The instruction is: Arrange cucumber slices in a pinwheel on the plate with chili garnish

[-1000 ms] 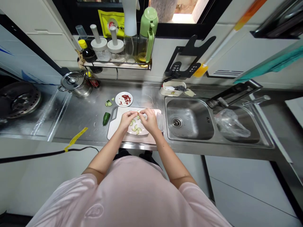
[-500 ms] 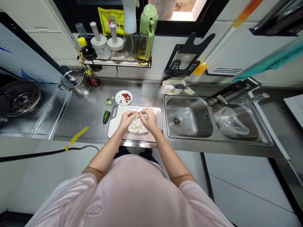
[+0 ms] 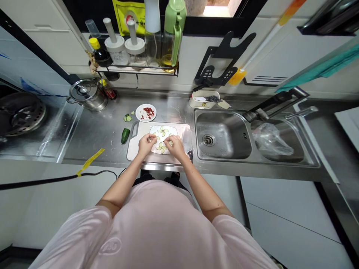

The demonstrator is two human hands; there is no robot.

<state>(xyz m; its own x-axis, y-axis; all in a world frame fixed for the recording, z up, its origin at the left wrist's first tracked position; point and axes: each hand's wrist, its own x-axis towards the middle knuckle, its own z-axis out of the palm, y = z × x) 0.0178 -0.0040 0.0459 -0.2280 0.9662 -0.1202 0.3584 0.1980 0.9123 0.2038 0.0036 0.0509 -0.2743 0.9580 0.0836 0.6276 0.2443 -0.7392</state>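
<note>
A white plate (image 3: pixel 153 129) sits on a pale cutting board (image 3: pixel 136 145), with thin cucumber slices (image 3: pixel 162 148) laid on it in pinwheel shapes. Over the plate's left side, my left hand (image 3: pixel 146 144) has its thumb and fingertips pinched together; whatever they hold is too small to make out. My right hand (image 3: pixel 175 145) is above the plate's right side, pinching a tiny red piece (image 3: pixel 163 141) at its fingertips. Some slices are hidden under both hands. Behind the board, a small round plate (image 3: pixel 139 112) carries chopped red bits (image 3: pixel 148 112).
A cucumber end (image 3: pixel 125 136) and a few cucumber scraps (image 3: pixel 127 117) lie left of the board. A knife (image 3: pixel 187 135) rests along the board's right edge. The sink (image 3: pixel 224 136) is to the right, a lidded steel pot (image 3: pixel 88 95) back left, a seasoning rack (image 3: pixel 137 68) above.
My hands have moved apart and nearer to me from above the plate's far part, uncovering the far pinwheel. The whole view has shifted slightly.
</note>
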